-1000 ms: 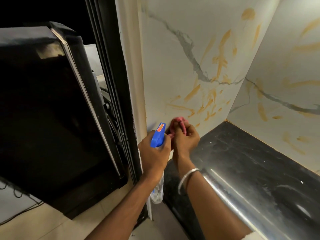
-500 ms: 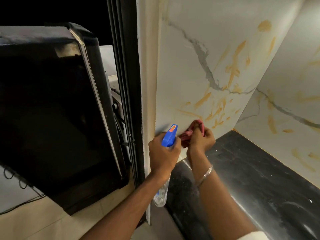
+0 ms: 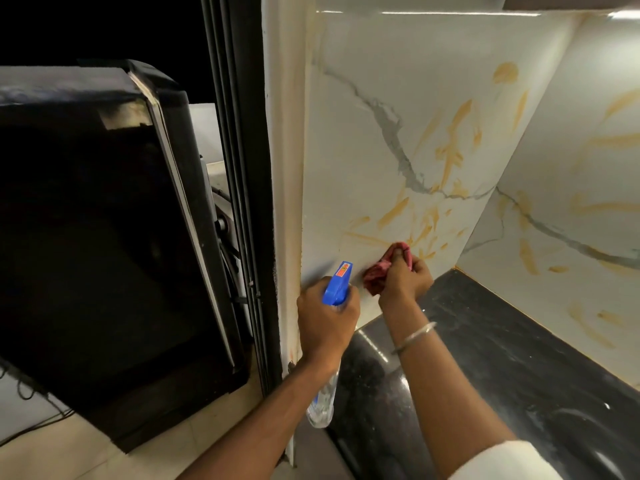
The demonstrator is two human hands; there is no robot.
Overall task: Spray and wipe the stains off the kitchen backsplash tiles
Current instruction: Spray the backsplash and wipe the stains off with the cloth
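My left hand grips a spray bottle with a blue trigger head pointing at the wall; its clear body hangs below my wrist. My right hand holds a bunched pink cloth pressed against the bottom of the white marble-look backsplash tile. Orange-yellow smears streak that tile above and to the right of the cloth. The adjoining tile on the right wall carries similar smears.
A glossy black countertop runs beneath the tiles to the right. Left of the wall edge stand a black door frame and a large black appliance. Beige floor tiles with a cable lie at the lower left.
The view has shifted so the wall and hands sit further right. My right hand has moved the cloth slightly right along the tile's lower edge. The spray bottle stays in my left hand.
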